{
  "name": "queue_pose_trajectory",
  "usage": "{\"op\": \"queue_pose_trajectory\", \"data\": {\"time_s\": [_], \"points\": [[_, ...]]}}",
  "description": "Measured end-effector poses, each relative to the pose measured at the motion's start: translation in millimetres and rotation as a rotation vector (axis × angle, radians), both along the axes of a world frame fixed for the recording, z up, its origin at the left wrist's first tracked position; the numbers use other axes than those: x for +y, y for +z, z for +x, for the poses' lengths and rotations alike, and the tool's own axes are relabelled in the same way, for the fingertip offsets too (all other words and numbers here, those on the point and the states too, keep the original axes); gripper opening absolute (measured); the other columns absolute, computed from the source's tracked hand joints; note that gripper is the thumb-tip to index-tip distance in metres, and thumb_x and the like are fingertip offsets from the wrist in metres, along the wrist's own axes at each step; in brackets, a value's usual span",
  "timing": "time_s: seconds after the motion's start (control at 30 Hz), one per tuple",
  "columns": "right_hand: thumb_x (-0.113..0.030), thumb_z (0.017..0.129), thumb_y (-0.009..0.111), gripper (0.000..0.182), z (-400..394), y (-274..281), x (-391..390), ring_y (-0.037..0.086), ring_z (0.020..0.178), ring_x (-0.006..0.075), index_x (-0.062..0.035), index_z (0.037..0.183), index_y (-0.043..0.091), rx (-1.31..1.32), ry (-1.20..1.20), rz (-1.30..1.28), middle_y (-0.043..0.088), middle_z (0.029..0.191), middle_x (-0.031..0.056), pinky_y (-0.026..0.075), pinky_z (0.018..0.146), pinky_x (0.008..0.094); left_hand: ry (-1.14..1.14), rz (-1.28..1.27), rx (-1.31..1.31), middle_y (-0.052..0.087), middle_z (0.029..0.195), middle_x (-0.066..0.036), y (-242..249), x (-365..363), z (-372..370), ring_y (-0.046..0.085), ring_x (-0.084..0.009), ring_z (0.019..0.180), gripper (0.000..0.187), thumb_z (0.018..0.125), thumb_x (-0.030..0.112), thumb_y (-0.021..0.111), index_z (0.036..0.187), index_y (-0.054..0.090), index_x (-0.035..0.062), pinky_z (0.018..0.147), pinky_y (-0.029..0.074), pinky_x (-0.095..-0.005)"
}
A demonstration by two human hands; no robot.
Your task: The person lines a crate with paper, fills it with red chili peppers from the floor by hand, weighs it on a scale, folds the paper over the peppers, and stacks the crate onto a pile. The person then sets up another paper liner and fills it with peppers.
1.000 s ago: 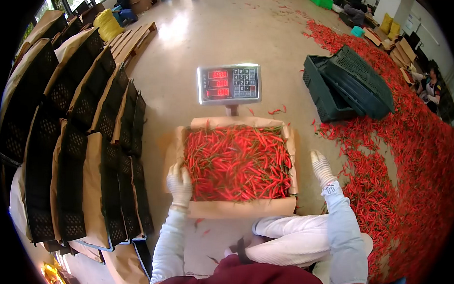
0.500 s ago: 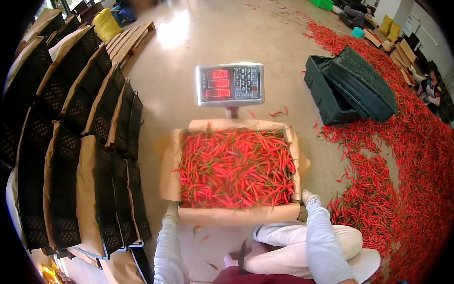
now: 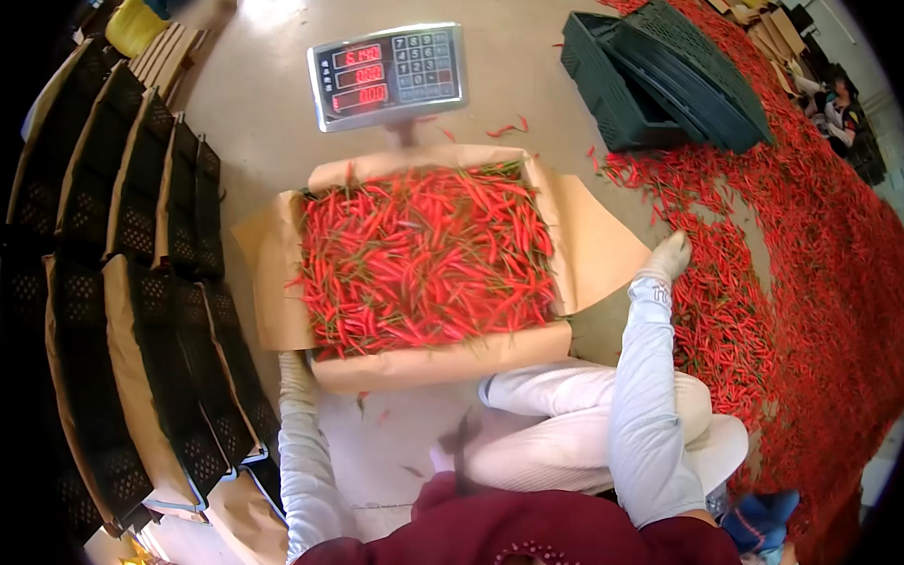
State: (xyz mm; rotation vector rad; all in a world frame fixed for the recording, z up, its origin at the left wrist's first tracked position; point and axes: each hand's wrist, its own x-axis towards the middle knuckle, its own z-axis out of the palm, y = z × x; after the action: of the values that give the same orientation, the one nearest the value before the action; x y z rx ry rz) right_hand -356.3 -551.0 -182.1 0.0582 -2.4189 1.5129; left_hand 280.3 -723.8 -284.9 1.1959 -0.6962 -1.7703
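Red chillies (image 3: 428, 252), paper-lined crate (image 3: 439, 362), right hand (image 3: 666, 258)

Box (image 3: 439, 367) of chillies (image 3: 425, 257) before the scale (image 3: 388, 73), stacked crates (image 3: 124, 271) left, floor chillies (image 3: 820, 285) right

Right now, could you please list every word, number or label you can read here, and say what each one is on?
Scale display: three rows of red digits, too blurred to read for certain; the bottom row looks like "000".
Scale keypad: key markings too small to read.
Glove cuff on the right hand: small dark marks, unreadable.
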Motion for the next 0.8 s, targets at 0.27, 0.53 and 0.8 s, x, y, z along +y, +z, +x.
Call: {"op": "queue_pose_trajectory", "data": {"time_s": [0.27, 0.53, 0.8], "points": [[-0.028, 0.082, 0.066, 0.041, 194, 87, -104, 0.060, 0.107, 0.0312, -0.0167, 0.121, 0.059, 0.351, 1.362, 0.715, 0.059, 0.121, 0.0121, 0.051, 0.089, 0.0398, 0.187, 0.213, -0.136, 0.065, 0.109, -0.005, -96, 60, 48, 0.063, -0.0221, 0.096, 0.047, 0.087, 0.049, 0.063, 0.114, 0.062, 0.0113, 0.077, 0.054, -0.0360], [-0.021, 0.085, 0.061, 0.040, 235, 87, -134, 0.063, 0.099, 0.0267, -0.0176, 0.125, 0.057, 0.438, 1.506, 0.916, 0.055, 0.119, 0.0084, 0.053, 0.079, 0.0421, 0.034, 0.468, -0.497, 0.070, 0.091, -0.008, -106, 120, 65, 0.064, -0.0176, 0.067, 0.036, 0.091, 0.033, 0.057, 0.117, 0.061, 0.0094, 0.058, 0.050, -0.0310], [-0.021, 0.085, 0.061, 0.042, 232, 78, -144, 0.064, 0.098, 0.0266, -0.0186, 0.127, 0.056, 0.501, 1.494, 1.004, 0.054, 0.120, 0.0083, 0.053, 0.077, 0.0426, 0.014, 0.498, -0.464, 0.070, 0.092, -0.010, -124, 138, 72, 0.064, -0.0189, 0.065, 0.037, 0.093, 0.030, 0.054, 0.123, 0.058, 0.0077, 0.056, 0.050, -0.0316]]}}
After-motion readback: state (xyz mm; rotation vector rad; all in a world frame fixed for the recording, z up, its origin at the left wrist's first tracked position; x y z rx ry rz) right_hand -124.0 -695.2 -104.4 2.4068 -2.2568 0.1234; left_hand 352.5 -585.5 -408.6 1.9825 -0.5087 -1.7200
